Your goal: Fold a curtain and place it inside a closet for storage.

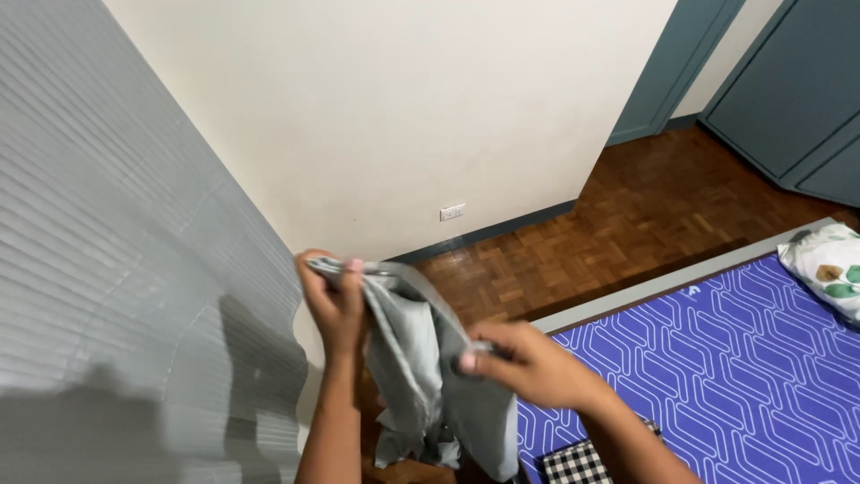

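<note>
Grey cloth hangs in the air over the wooden floor, left hand and right hand each pinching its top edge. Looks soft, light and floppy, so the hem seems the place to grip; blue patterned mattress just beside.

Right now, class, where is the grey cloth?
In the head view the grey cloth hangs low at centre, pinched between the left hand and right hand, above the wooden floor, left of the blue patterned mattress.
</note>
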